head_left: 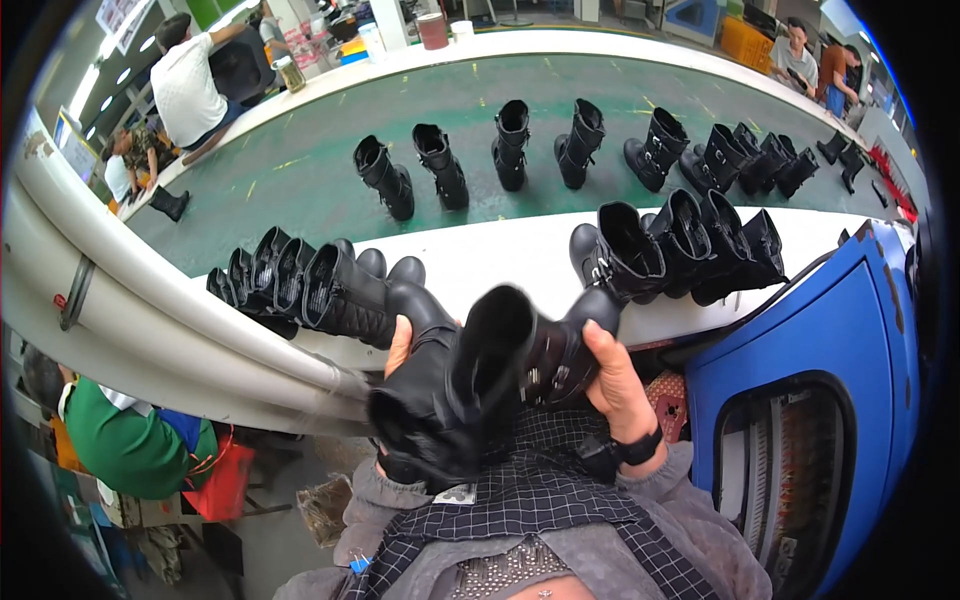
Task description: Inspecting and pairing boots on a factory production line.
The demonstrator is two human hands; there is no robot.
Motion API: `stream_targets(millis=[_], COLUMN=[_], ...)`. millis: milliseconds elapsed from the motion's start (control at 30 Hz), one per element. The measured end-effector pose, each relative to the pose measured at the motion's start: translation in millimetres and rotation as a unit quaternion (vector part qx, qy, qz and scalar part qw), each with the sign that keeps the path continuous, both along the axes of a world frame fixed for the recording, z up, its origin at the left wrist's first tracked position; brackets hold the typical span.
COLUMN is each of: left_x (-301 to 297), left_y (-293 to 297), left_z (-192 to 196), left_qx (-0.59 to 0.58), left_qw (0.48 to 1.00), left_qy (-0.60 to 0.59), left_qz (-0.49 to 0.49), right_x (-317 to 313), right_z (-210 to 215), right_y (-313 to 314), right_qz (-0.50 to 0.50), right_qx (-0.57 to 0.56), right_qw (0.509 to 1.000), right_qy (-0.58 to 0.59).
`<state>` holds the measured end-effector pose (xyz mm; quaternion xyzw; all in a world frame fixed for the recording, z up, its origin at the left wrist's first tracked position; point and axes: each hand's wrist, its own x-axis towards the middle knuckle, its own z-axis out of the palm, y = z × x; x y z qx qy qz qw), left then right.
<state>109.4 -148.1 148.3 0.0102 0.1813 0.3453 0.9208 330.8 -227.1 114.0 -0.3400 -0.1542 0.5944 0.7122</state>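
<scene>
Two black boots hang close together in front of my body, one in each hand. My left hand (397,348) is closed around the left boot (415,375), whose open shaft tips down toward me; most of its fingers are hidden behind the leather. With thumb pressed on its side, my right hand (618,380) grips the right boot (555,358), which has metal buckles and an open shaft turned toward the left boot. The toes of both point away from me. Just beyond stands the white work table (470,255).
Black boots (340,290) line the table's left end, and more boots (690,235) its right. Several upright boots (512,145) stand on the green conveyor belt (310,150). A blue machine (800,340) is at right, a thick white pipe (200,320) at left. Other people (190,85) are across the belt.
</scene>
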Motion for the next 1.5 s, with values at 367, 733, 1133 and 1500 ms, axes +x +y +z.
stream_targets(millis=[367, 733, 1133, 1500], left_x=[-5.2, 8.9, 18.5, 22.4], left_y=[-24.2, -30.3, -36.0, -37.9], left_z=[-63.8, -66.0, -63.8, -63.8], left_qx=[0.057, -0.005, 0.013, 0.022], left_qw=[0.983, 0.99, 0.982, 0.982], left_qy=[-0.017, -0.022, 0.074, 0.08], left_qz=[0.174, 0.142, 0.175, 0.169], right_x=[-6.4, -21.9, -22.5, -20.2], right_z=[-28.4, -28.5, -35.5, -36.5], right_y=[-55.1, -44.3, -35.5, -38.5], right_qz=[-0.045, -0.07, -0.091, -0.082], right_qx=[0.013, 0.05, 0.034, 0.034], right_qw=[0.993, 0.989, 0.989, 0.991], right_qy=[0.106, 0.121, 0.111, 0.105])
